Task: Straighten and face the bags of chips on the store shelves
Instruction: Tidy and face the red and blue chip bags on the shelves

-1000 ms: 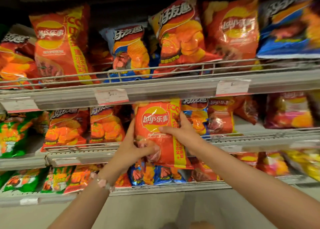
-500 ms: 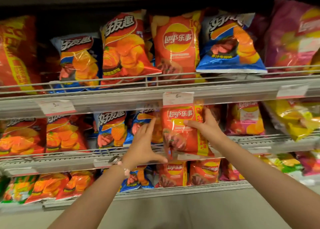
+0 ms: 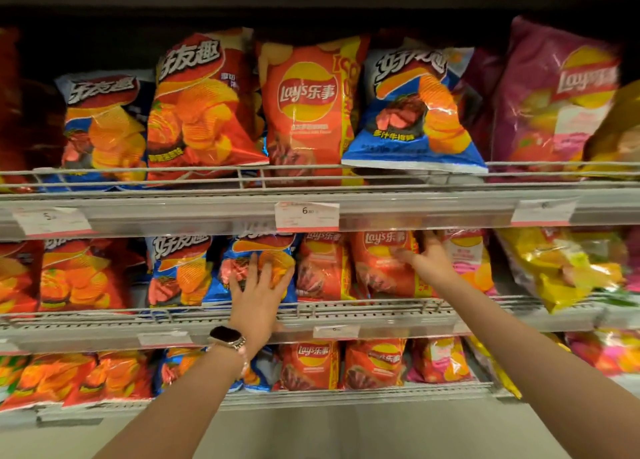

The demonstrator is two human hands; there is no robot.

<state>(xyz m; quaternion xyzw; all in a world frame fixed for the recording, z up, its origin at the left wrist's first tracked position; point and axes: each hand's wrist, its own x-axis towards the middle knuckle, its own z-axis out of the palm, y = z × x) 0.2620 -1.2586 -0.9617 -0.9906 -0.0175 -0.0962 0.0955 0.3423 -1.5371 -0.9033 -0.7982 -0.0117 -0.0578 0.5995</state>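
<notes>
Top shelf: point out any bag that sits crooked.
The blue ridged-chip bag tilts, its bottom edge hanging over the wire rail. The orange ridged-chip bag beside the red Lay's bag leans too.

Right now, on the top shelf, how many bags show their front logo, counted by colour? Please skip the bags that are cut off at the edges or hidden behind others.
blue bags: 2
red or orange bags: 2
purple bag: 1
Total: 5
</notes>
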